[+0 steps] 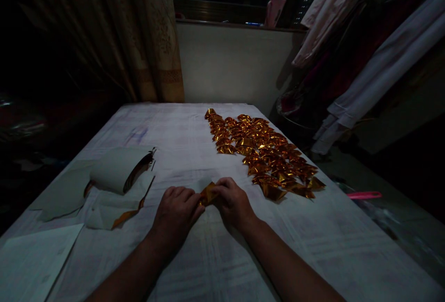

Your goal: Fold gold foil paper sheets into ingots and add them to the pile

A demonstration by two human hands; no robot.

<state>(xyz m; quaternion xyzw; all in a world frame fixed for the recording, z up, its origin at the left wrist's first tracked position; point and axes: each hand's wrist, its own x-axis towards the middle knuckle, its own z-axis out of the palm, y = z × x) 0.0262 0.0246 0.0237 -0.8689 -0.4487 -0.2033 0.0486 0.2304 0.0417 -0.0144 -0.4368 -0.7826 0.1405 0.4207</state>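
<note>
Clock face centred on the gold foil piece (209,194), person at 6, going left to right. White sheet (38,260) at 8 o'clock, flat, near corner of the table (181,130). Curled paper (114,170) at 9 to 10, pale backs up, orange-gold showing along a lower edge; sheet count unclear. Curtain (163,74) at 11, behind the table. Left hand (179,209) just left of centre, fingers curled, thumb and forefinger pinching the foil piece's left end. Foil piece sits at centre, between both hands, just above or on the cloth, can't tell which. Right hand (232,202) at 3, close in, fingertips gripping the foil piece's other end. Step in hand looks like fingertip folding or shaping of this one piece; exact crease hidden by fingers. Next move, as judged, calls for light, even pressure from both hands, since foil seems thin and could crumple or tear. Folded pieces (260,146) spread from 1 to 3, gold, crowded, many touching, clear of the right hand. Pink cup (274,13) on the sill at 1. Hanging clothes (389,61) at 2, dim. Pink handle (364,195) at 3, off the table.
</note>
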